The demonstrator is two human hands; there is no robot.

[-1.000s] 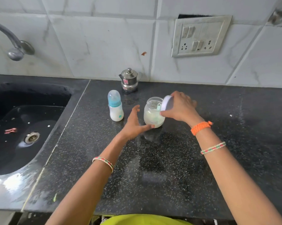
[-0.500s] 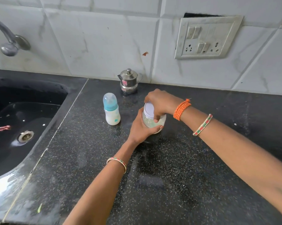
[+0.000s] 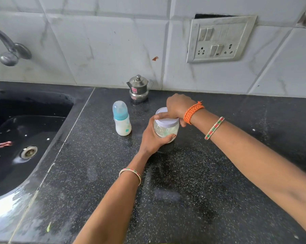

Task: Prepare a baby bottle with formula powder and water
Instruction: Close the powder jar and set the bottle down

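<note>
Bottle (image 3: 122, 118) stands upright on the black counter (image 3: 183, 191), capped, white liquid in its lower part, near the sink-side edge. Just right of it sits the jar (image 3: 165, 132). Her left hand (image 3: 153, 138) wraps round the jar's body, while her right hand (image 3: 177, 107) grips the white lid (image 3: 166, 118) on top, fingers curled over its rim. A steel pot (image 3: 139, 88) stands at the back edge by the wall.
</note>
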